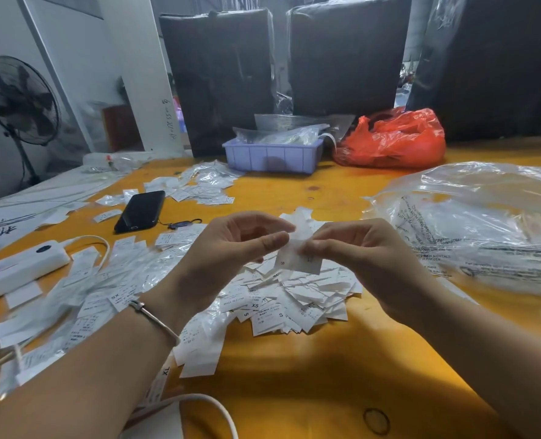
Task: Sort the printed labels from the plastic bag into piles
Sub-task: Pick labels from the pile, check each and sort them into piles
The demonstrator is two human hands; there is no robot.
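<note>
A small bunch of labels (297, 251) is pinched between both hands above the worktop (310, 375), the left hand (231, 245) on its left edge and the right hand (354, 248) on its right, fingers curled. Directly below lies the unsorted heap (294, 299); a sorted spread (104, 280) lies to the left, nearer the left hand. The clear bag (478, 226) rests at the right.

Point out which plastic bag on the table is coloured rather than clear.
The red plastic bag at the far edge, right of the lilac tray; the big printed bag is clear.
</note>
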